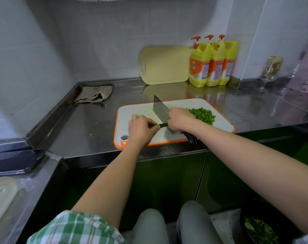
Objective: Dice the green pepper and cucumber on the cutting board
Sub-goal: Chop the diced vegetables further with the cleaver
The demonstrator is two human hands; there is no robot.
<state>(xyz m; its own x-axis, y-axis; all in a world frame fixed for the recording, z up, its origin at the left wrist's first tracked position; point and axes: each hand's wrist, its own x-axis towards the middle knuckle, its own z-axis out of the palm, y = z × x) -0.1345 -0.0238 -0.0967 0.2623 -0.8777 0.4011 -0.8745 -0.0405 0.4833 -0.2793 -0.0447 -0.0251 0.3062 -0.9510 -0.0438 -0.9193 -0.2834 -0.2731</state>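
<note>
You're pinching the thin green strip [163,125] near-middle of the board [137,110] with your left hand [142,129], right hand [180,120] gripping the cleaver [161,111]; strip probably light, slick, bendy, so holding close behind the blade.

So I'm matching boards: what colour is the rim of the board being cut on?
Orange, round a white board, in the head view.

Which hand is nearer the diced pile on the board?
Right. The right hand is beside the pile; the left hand is beyond the cleaver, holding a green strip.
</note>
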